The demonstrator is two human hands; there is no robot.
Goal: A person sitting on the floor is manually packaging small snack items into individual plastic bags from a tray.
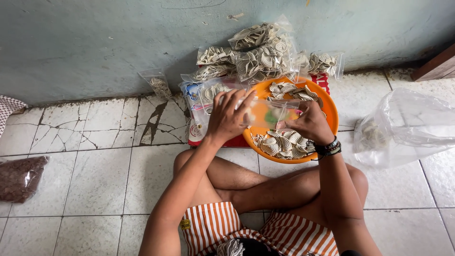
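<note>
Clear plastic bag (268,114) between left hand (227,118) and right hand (308,124), above orange basin (329,111).

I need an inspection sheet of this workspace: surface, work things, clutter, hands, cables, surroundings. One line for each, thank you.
Surface: white floor tiles, several cracked near the wall.
Work things: small clear bag held over an orange basin of spiral crackers.
Clutter: pile of filled cracker bags against the wall; large clear plastic bag on the right; bag of brown contents on the left.
Hands: left hand and right hand both grip the small clear bag.
Cables: nothing seen.
Surroundings: worn blue-grey wall; the person sits cross-legged.
</note>
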